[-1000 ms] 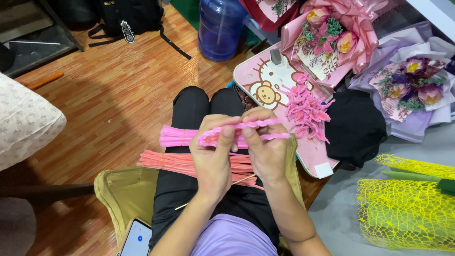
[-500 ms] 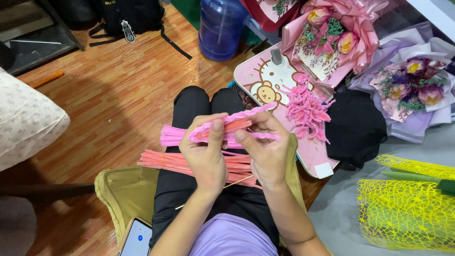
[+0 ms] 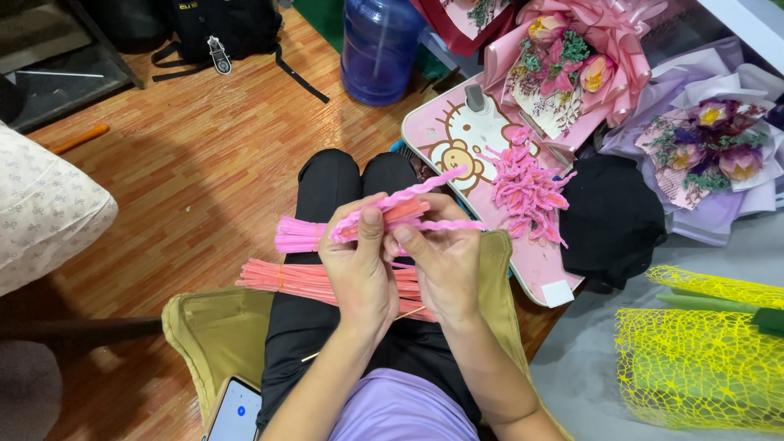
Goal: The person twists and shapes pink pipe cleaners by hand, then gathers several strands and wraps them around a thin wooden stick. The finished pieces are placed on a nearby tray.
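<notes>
Pink pipe cleaners: a wavy pink strand (image 3: 408, 200) is pinched between both hands above the person's lap, its free end curling up toward the small pink table (image 3: 457, 135).
Left hand (image 3: 359, 269): clenched on the strand, thumb pressed on top.
Right hand (image 3: 441, 261): fingers grasp the same strand from the other side, touching the left hand.
Bright pink bundle (image 3: 298, 235): lies across the thighs, sticking out left of the hands.
Coral bundle (image 3: 302, 282): lies across the lap just below the bright one.
Table top: a heap of curled pink pieces (image 3: 527, 188) sits near its right edge.
Floor, right: black cloth (image 3: 612, 220) beside the table, yellow mesh (image 3: 702, 359) nearer the corner.
Floor, top: blue water jug (image 3: 380, 45).
Bottom edge: phone (image 3: 235, 412) beside the left thigh.
</notes>
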